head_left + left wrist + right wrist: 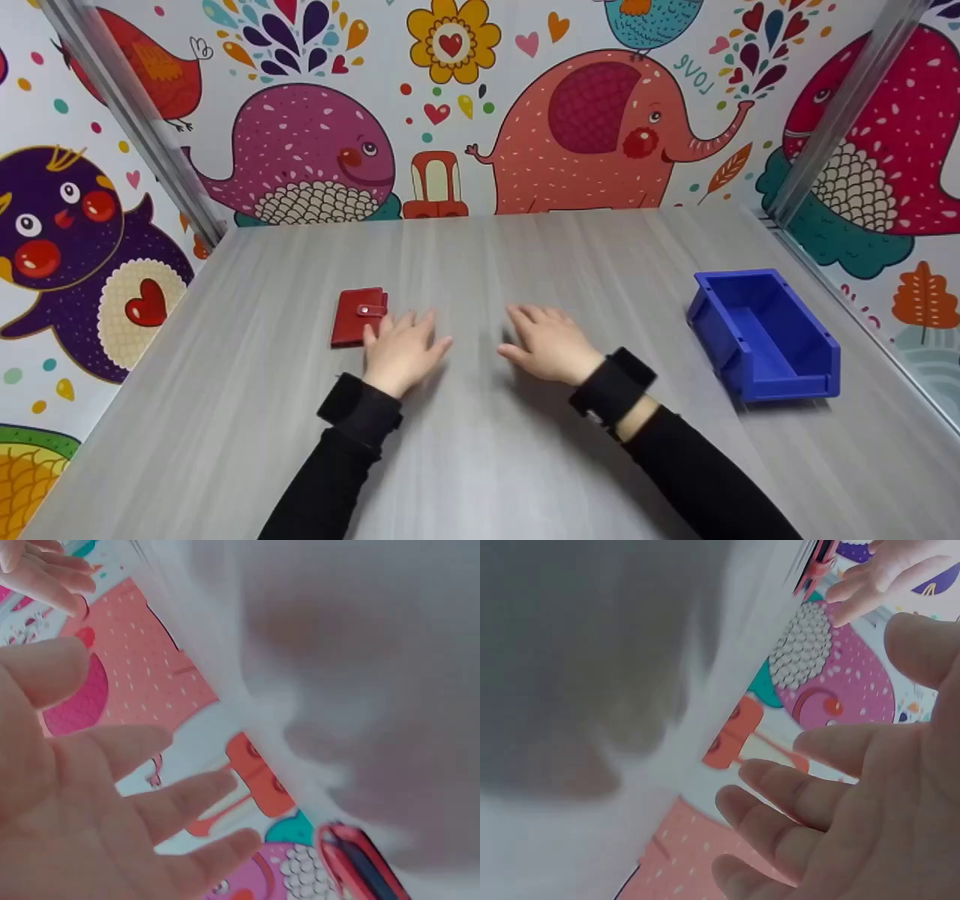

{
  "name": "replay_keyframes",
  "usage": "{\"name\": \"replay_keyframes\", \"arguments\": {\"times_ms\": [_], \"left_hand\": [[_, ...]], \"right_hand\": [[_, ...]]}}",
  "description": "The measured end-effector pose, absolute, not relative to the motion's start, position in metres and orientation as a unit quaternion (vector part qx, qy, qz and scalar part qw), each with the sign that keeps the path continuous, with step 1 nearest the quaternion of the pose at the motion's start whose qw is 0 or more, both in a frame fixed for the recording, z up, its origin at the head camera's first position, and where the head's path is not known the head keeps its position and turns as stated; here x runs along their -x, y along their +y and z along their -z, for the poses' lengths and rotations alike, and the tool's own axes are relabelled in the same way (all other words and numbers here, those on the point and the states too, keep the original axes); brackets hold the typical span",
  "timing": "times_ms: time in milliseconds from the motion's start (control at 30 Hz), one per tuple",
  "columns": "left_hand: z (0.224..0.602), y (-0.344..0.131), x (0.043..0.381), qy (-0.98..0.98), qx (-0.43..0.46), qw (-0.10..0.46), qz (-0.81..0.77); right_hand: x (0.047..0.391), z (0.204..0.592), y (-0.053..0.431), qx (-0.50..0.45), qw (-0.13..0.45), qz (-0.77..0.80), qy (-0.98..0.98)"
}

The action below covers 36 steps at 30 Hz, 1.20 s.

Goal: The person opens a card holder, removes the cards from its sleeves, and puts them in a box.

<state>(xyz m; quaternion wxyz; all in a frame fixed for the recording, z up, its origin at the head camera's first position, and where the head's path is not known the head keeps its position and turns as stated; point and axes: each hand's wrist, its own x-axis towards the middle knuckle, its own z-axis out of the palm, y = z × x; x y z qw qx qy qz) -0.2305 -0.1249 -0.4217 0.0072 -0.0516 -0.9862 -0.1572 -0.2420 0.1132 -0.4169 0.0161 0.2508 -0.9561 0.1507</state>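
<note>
A red wallet (352, 319) with a snap strap lies on the table, left of the middle. Close by its right side is my left hand (403, 351), fingers spread and slightly bent, overlapping the wallet's lower right corner in the head view. In the left wrist view the wallet's edge (358, 862) shows beyond the fingertips, and the palm (82, 817) holds nothing. My right hand (553, 343) hovers over the middle of the table, its fingers pointing forward and left. Its relaxed fingers (780, 836) hold nothing in the right wrist view.
A blue open-topped bin (791, 386) stands on the right side of the pale wood-grain table (480, 465). Walls with cartoon animals (585, 150) close off the back and both sides, with metal posts (142, 127) at the corners.
</note>
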Motion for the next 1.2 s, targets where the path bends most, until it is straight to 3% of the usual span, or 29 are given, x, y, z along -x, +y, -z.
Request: {"name": "replay_keyframes", "arguments": {"times_ms": [633,1200], "left_hand": [[0.415,-0.207,0.254,-0.976,-0.065,0.046,0.202],[0.417,-0.232,0.27,-0.964,-0.13,-0.049,0.225]], "right_hand": [[0.263,0.414,0.022,-0.258,-0.046,-0.146,-0.954],[0.279,0.419,-0.033,-0.255,-0.085,-0.182,-0.946]]}}
